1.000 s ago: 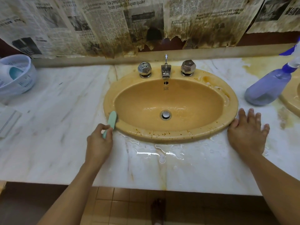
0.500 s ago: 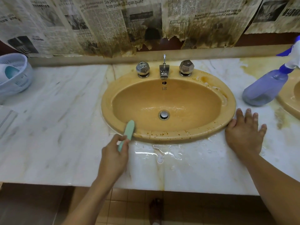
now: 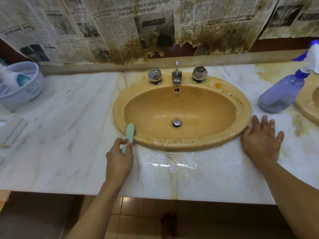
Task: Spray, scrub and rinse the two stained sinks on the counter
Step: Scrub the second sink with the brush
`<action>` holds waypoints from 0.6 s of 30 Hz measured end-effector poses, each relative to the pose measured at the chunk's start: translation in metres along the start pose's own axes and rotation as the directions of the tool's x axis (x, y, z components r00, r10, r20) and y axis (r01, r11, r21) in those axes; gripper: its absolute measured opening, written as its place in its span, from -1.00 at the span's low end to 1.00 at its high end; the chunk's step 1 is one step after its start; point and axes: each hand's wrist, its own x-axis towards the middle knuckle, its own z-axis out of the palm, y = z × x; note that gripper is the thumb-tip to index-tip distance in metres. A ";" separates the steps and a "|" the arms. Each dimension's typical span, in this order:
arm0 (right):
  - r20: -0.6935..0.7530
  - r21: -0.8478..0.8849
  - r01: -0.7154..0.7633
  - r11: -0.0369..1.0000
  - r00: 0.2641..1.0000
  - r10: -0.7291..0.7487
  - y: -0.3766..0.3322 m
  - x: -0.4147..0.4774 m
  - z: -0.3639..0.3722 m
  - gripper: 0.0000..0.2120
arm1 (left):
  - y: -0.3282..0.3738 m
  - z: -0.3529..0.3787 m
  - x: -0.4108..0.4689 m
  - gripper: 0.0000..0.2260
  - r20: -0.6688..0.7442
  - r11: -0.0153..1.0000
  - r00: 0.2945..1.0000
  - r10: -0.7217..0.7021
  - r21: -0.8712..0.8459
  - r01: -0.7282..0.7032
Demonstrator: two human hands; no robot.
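In the head view, scrubbing looks to be the step in hand. The left hand (image 3: 119, 159) grips a green brush (image 3: 129, 133), fingers (image 3: 119, 144) curled round its handle, with the head against the near-left rim of the yellow sink (image 3: 245, 107) set in the worktop (image 3: 69, 131). The right hand (image 3: 262, 140) lies flat beside the rim, fingers (image 3: 264, 121) spread, holding nothing. Brown specks dot the front rim, so the next stroke probably calls for a sweep rightward along it. The second sink (image 3: 305, 107) shows only at the right edge, beyond the spray bottle (image 3: 279, 95).

Marble counter (image 3: 69, 135) with spray bottle (image 3: 279, 95), basket (image 3: 22, 87)

Stained newspaper (image 3: 120, 23) hangs behind; a white basket (image 3: 32, 91) stands left, contents unclear.
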 end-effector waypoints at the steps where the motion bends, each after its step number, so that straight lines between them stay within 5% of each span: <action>1: 0.004 0.006 -0.001 1.000 1.000 0.001 0.000 0.000 0.000 -0.43 | 0.004 0.006 -0.012 -0.96 0.065 0.998 0.996 0.054 0.024 -0.056; 4: 0.016 0.017 0.009 1.000 1.000 -0.010 0.001 -0.004 -0.002 -0.43 | 0.016 0.023 -0.052 -0.96 0.298 0.971 0.938 0.177 0.102 -0.216; 9: -0.004 0.001 0.078 0.997 0.997 -0.078 0.011 -0.029 -0.002 -0.45 | 0.009 0.006 -0.006 -0.91 0.032 0.997 0.999 0.010 0.071 -0.012; 15: 0.026 -0.005 0.097 0.995 0.995 -0.097 0.014 -0.044 -0.004 -0.43 | 0.043 0.050 -0.067 -0.88 0.254 0.982 0.955 0.154 0.063 -0.175; 18: 0.031 -0.022 0.160 0.987 0.987 -0.159 0.022 -0.063 -0.006 -0.43 | 0.045 0.047 -0.053 -0.88 0.145 0.992 0.984 0.108 0.047 -0.116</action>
